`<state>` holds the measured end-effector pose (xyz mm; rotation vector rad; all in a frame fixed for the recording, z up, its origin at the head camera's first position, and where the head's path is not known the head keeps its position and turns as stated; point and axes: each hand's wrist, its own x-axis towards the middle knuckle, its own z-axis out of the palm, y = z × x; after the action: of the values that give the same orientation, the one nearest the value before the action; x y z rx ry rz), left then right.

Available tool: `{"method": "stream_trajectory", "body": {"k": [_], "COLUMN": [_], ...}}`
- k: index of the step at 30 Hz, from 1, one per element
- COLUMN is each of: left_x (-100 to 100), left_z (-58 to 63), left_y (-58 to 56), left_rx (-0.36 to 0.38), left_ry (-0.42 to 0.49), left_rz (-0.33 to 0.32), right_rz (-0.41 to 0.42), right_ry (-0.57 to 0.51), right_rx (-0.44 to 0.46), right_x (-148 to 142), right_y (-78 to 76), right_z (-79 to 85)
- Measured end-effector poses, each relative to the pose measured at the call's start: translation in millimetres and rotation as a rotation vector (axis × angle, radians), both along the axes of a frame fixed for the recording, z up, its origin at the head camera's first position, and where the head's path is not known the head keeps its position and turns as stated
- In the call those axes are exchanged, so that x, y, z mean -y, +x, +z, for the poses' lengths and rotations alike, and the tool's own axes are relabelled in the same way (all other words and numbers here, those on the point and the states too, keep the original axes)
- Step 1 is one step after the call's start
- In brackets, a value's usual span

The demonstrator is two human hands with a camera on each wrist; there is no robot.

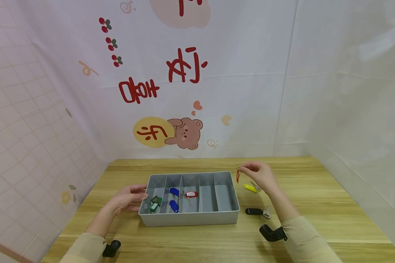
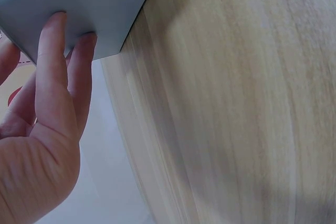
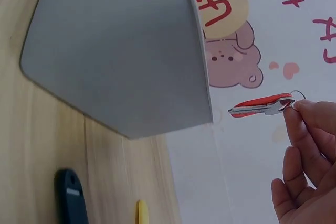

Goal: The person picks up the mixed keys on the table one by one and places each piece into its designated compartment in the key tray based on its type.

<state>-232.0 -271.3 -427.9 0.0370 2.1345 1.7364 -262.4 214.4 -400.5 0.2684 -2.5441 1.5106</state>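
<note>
My left hand [image 1: 130,198] holds the left end of a grey divided tray [image 1: 187,219]: fingers lie against its outer wall, thumb over the rim. To the right of the tray, my right hand [image 1: 260,176] pinches the ring of a key with a red tag [image 3: 262,106], which hangs in the air near the tray's back right corner. Inside the tray, green-tagged keys [image 1: 154,206] lie in the leftmost compartment. Blue key tags [image 1: 174,206] are in the second, and another red-tagged key [image 1: 191,194] is in the third. Nothing shows in the two right compartments.
On the wooden table [image 1: 197,243], right of the tray, lie a yellow-tagged key [image 1: 250,187] and, nearer the front, a black-tagged key [image 1: 254,211]. A printed cloth [image 1: 250,91] hangs behind the table and at both sides.
</note>
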Motion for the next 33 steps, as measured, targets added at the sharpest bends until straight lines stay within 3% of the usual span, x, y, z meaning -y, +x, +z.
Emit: {"method": "stream_trajectory", "body": {"k": [15,33], "left_x": [-0.3,-1.2], "left_z": [3.0,2.5], "left_y": [-0.7,0.7], "left_rx": [-0.011,-0.01], "left_ry": [0.004,0.0], "left_rz": [-0.008,-0.006], "right_rz": [0.086,0.207], "right_ry": [-0.057,-0.111], "right_rx": [0.014,-0.023], "right_x": [43.5,93.7], "right_y": [0.3,2.2], "right_z": [9.6,8.6]}}
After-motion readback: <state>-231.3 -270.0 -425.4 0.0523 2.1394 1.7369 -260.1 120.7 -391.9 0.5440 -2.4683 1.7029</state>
